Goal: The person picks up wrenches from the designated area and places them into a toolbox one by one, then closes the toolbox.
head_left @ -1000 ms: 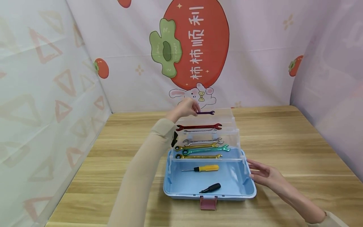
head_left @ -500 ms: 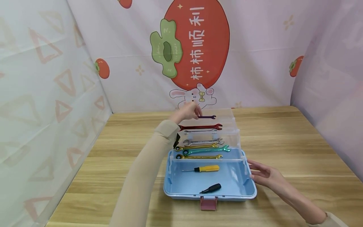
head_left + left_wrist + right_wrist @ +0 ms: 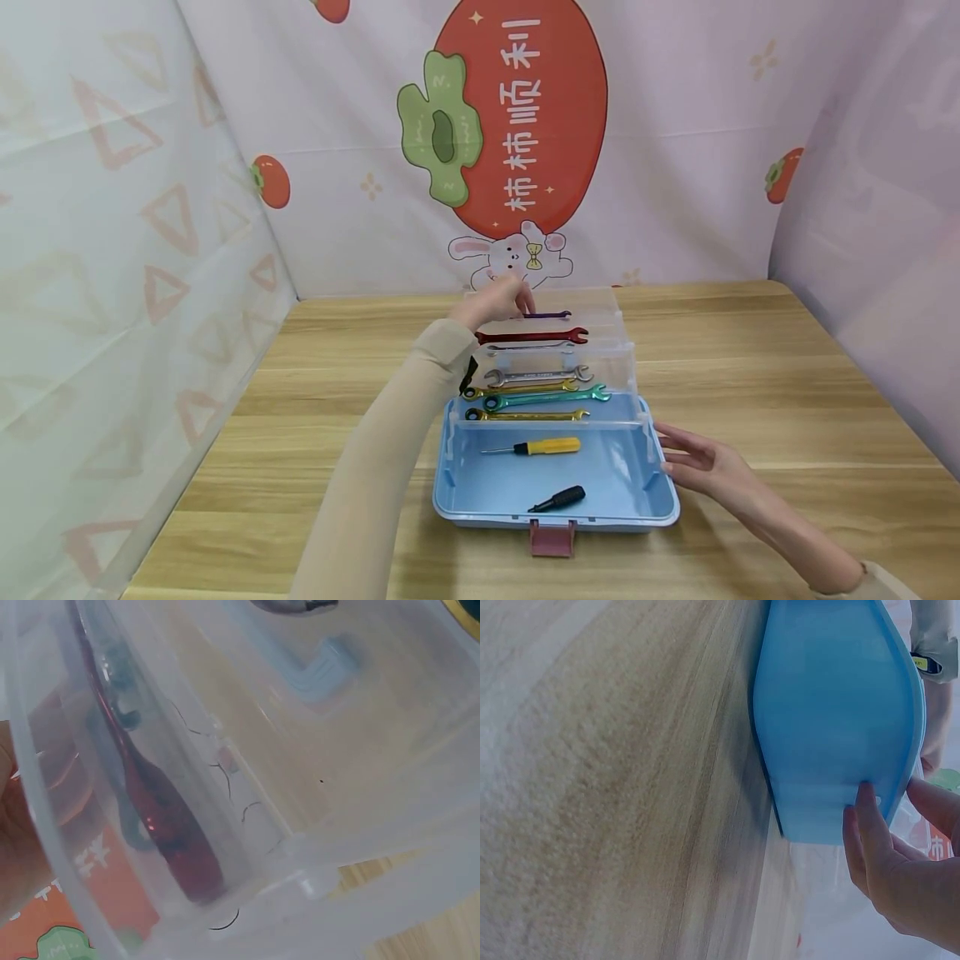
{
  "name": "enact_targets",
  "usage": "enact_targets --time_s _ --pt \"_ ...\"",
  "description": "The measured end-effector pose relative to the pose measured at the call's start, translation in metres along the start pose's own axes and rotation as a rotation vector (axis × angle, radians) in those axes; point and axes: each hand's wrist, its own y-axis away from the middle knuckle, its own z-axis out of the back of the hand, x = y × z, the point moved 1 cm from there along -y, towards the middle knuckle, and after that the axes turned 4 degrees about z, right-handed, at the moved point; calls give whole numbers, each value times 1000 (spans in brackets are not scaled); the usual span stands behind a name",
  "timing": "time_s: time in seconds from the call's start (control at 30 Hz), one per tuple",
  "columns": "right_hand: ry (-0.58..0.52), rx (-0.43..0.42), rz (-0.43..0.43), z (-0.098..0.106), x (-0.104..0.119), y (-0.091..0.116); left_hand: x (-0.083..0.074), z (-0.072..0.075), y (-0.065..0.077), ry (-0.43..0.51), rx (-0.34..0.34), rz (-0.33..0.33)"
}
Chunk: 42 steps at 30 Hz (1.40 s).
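Note:
My left hand (image 3: 504, 300) pinches a small purple open-end wrench (image 3: 553, 315), low over the topmost clear tray (image 3: 600, 304) of the blue toolbox (image 3: 442, 500). Just in front of it, a red wrench (image 3: 532, 337) lies in the tray; the left wrist view shows that red wrench (image 3: 169, 821) through cloudy plastic. On the toolbox's right side rests my right hand (image 3: 708, 467). In the right wrist view its fairly straight fingers (image 3: 874, 825) touch the blue side wall (image 3: 832, 735), with the thumb by the rim.
Silver (image 3: 536, 377), green (image 3: 547, 398) and gold wrenches (image 3: 532, 414) lie in the stepped clear trays. A yellow-handled screwdriver (image 3: 551, 446) and a black-handled driver (image 3: 561, 498) lie in the toolbox bottom. A pink latch (image 3: 552, 538) hangs at the front, over the wooden table (image 3: 750, 358).
My left hand has come down and slightly right, lowering the purple wrench toward the top tray. The right hand and the toolbox stay where they were.

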Motion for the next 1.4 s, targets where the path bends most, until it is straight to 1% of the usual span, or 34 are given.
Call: enact_targets --time_s 0.13,0.23,0.4,0.63,0.7,0.8,0.93,1.07,1.2,1.27,1.4 --pt "-2 1 -2 0 0 0 1 -1 0 10 1 19" --pt "-5 0 -5 0 0 0 1 -1 -1 -10 -8 22" --pt "-17 16 21 -1 0 0 0 -2 -2 -49 -39 20" --pt "-26 30 29 -2 0 1 3 -7 -2 -7 -51 64" --pt "-25 32 35 -2 0 1 3 -7 -2 -7 -52 66" --pt "-25 32 39 -3 0 0 5 -7 -1 -28 -57 49" --pt "0 36 27 0 3 -1 7 -3 0 -30 -73 18" --pt "66 99 36 9 9 -5 12 0 4 -16 -99 4" --pt "111 194 101 20 15 -13 16 4 11 -5 -125 -18" --pt "127 229 122 25 18 -18 17 6 16 8 -147 -42" --pt "177 238 131 36 26 -29 20 9 28 32 -200 -107"
